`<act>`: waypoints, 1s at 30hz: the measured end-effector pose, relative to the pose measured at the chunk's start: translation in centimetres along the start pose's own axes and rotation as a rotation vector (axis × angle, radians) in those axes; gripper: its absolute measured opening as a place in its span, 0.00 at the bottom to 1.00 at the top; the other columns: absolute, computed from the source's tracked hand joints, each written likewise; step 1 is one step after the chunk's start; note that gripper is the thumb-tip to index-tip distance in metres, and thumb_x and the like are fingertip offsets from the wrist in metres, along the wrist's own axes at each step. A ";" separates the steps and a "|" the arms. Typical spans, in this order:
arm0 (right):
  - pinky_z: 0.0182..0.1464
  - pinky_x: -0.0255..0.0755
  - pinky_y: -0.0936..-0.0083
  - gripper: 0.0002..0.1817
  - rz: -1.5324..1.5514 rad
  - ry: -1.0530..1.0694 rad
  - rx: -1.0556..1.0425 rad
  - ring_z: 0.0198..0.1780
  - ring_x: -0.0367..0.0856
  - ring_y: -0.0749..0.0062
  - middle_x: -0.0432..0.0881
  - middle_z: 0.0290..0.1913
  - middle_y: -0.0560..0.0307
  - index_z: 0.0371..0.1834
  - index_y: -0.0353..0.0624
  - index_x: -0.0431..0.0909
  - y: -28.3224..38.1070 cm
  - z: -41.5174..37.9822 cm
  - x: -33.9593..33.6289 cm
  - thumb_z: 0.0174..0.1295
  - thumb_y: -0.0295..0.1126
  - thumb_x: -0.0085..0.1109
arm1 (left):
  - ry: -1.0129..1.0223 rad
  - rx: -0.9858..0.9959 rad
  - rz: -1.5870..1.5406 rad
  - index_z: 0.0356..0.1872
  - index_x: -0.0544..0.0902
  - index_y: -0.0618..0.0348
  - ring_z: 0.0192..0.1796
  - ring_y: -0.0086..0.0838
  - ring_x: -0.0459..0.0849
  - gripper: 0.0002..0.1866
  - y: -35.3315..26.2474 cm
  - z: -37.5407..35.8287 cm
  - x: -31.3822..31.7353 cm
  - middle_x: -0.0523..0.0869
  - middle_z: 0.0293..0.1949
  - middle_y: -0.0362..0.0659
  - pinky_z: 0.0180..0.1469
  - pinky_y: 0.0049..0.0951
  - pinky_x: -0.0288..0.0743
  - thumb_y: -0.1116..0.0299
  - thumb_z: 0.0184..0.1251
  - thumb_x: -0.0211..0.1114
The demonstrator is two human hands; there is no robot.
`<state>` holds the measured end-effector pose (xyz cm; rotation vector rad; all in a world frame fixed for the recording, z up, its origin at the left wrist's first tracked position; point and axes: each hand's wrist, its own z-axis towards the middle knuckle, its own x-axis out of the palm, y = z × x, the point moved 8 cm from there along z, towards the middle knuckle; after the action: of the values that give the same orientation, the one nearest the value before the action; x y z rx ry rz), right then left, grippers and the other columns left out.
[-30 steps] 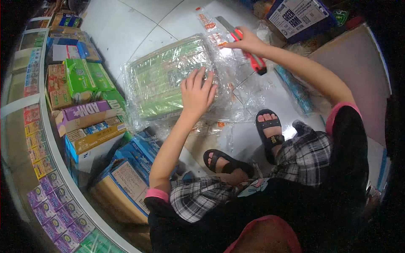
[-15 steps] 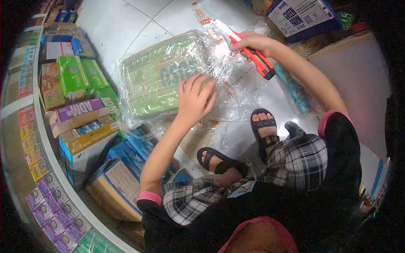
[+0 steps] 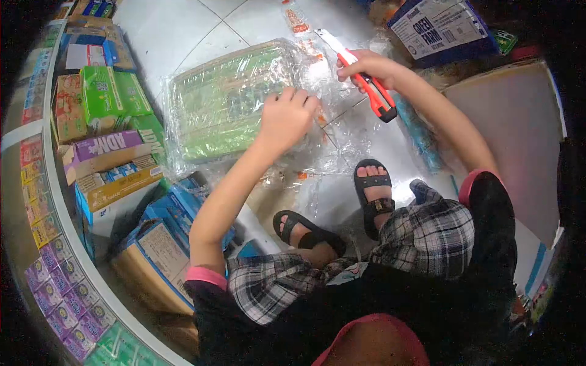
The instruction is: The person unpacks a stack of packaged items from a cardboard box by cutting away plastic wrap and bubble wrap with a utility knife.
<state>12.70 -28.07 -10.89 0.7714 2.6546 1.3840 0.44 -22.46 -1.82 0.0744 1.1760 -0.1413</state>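
Observation:
A green package [image 3: 213,116] wrapped in clear plastic lies on the white tiled floor. My left hand [image 3: 288,116] rests at its right side, fingers bent over the wrap; whether they pinch any plastic is hidden. To the right, my right hand [image 3: 369,68] is closed around a red and black utility knife [image 3: 379,97]. The knife's blade is out and points up and left, above loose clear plastic [image 3: 317,73] beside the package.
Opened cartons [image 3: 122,189] and green boxes [image 3: 113,91] line the left, beside a curved shelf edge [image 3: 85,274]. A blue and white carton [image 3: 436,27] stands at the upper right, with a grey panel [image 3: 506,122] below. My sandalled feet [image 3: 373,189] are near the plastic.
My left hand has moved slightly up and right over the wrap, its fingers more bent. My right hand still holds the knife, its blade slightly further right.

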 end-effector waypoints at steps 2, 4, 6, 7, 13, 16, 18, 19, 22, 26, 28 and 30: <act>0.14 0.63 0.84 0.16 0.001 0.029 -0.017 0.12 0.65 0.82 0.73 0.23 0.59 0.34 0.42 0.65 0.1 -0.1 -0.1 0.43 0.30 0.60 | 0.008 -0.045 -0.038 0.18 0.72 0.54 0.26 0.27 0.73 0.06 0.5 -0.1 -0.5 0.72 0.19 0.37 0.22 0.28 0.66 0.67 0.45 0.60; 0.13 0.63 0.84 0.16 -0.009 0.032 -0.028 0.12 0.65 0.82 0.73 0.23 0.59 0.33 0.42 0.65 0.2 0.0 0.1 0.42 0.29 0.60 | 0.012 -0.090 -0.075 0.17 0.73 0.54 0.26 0.27 0.73 0.05 0.9 0.0 -1.1 0.72 0.19 0.37 0.21 0.26 0.66 0.68 0.44 0.60; 0.13 0.63 0.84 0.16 -0.011 0.032 -0.038 0.12 0.65 0.82 0.73 0.23 0.59 0.33 0.42 0.64 0.2 0.1 0.1 0.42 0.29 0.60 | -0.032 -0.101 -0.122 0.16 0.73 0.55 0.24 0.28 0.73 0.05 1.0 0.1 -1.9 0.72 0.17 0.39 0.21 0.26 0.65 0.70 0.44 0.60; 0.12 0.62 0.83 0.16 -0.047 0.028 -0.056 0.12 0.65 0.82 0.73 0.22 0.59 0.33 0.42 0.64 0.3 0.3 -0.2 0.42 0.28 0.60 | -0.033 -0.101 -0.120 0.16 0.73 0.55 0.24 0.28 0.73 0.05 1.0 -0.1 -2.0 0.72 0.17 0.39 0.21 0.26 0.65 0.70 0.44 0.60; 0.12 0.62 0.82 0.14 -0.238 0.015 -0.152 0.12 0.65 0.82 0.71 0.19 0.60 0.30 0.41 0.64 0.8 0.8 -0.7 0.42 0.28 0.59 | -0.121 -0.407 -0.515 0.23 0.77 0.61 0.22 0.26 0.75 0.03 2.7 -1.8 -1.9 0.78 0.21 0.42 0.24 0.22 0.67 0.73 0.50 0.57; 0.11 0.61 0.82 0.13 -0.322 0.002 -0.198 0.11 0.64 0.81 0.69 0.18 0.61 0.29 0.41 0.65 1.1 1.0 -0.6 0.42 0.28 0.59 | -0.019 -0.777 -0.869 0.26 0.78 0.64 0.24 0.21 0.76 0.06 4.6 -3.9 0.0 0.79 0.23 0.42 0.26 0.18 0.67 0.72 0.54 0.55; 0.11 0.60 0.82 0.13 -0.335 0.010 -0.198 0.11 0.64 0.81 0.68 0.18 0.62 0.28 0.40 0.65 1.1 0.9 -0.5 0.43 0.28 0.59 | -0.072 -0.897 -1.078 0.25 0.78 0.65 0.25 0.18 0.75 0.08 5.0 -5.1 0.6 0.79 0.22 0.40 0.27 0.17 0.67 0.70 0.56 0.54; 0.13 0.60 0.83 0.12 -0.391 -0.078 -0.231 0.13 0.64 0.83 0.67 0.18 0.62 0.30 0.40 0.65 1.4 0.7 -1.0 0.46 0.30 0.57 | -0.076 -0.901 -1.079 0.25 0.78 0.65 0.25 0.18 0.75 0.08 4.9 -5.2 0.6 0.79 0.22 0.40 0.27 0.17 0.67 0.70 0.56 0.54; 0.20 0.62 0.81 0.13 -0.644 -0.248 -0.487 0.19 0.67 0.80 0.67 0.19 0.61 0.34 0.39 0.66 3.5 -1.6 -0.6 0.52 0.36 0.52 | -0.151 -0.719 -0.878 0.23 0.77 0.65 0.18 0.26 0.73 0.04 4.6 -4.4 -1.5 0.76 0.20 0.46 0.21 0.22 0.65 0.74 0.51 0.56; 0.31 0.62 0.77 0.14 -0.529 -0.199 -0.547 0.27 0.67 0.77 0.66 0.20 0.58 0.38 0.42 0.67 4.7 -5.9 3.4 0.59 0.41 0.42 | -0.093 -0.513 -0.637 0.24 0.77 0.64 0.20 0.27 0.74 0.04 3.0 -3.1 -2.7 0.76 0.19 0.45 0.23 0.22 0.65 0.73 0.51 0.57; 0.29 0.60 0.80 0.13 -0.484 -0.148 -0.518 0.26 0.64 0.80 0.66 0.20 0.61 0.36 0.40 0.67 3.9 -6.1 4.4 0.60 0.39 0.39 | -0.089 -0.494 -0.633 0.23 0.76 0.64 0.19 0.29 0.73 0.04 2.7 -2.6 -2.6 0.75 0.18 0.46 0.21 0.23 0.65 0.74 0.50 0.58; 0.24 0.57 0.84 0.15 -0.341 -0.100 -0.573 0.22 0.61 0.84 0.64 0.19 0.66 0.34 0.39 0.68 3.5 -6.2 5.0 0.61 0.40 0.37 | -0.120 -0.366 -0.553 0.19 0.72 0.62 0.18 0.36 0.73 0.05 2.0 -1.9 -3.1 0.74 0.17 0.46 0.20 0.30 0.66 0.75 0.47 0.59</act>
<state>8.12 -28.87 -3.54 0.2973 2.0141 1.7989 -2.19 -20.02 0.25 -0.5783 1.0619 -0.4078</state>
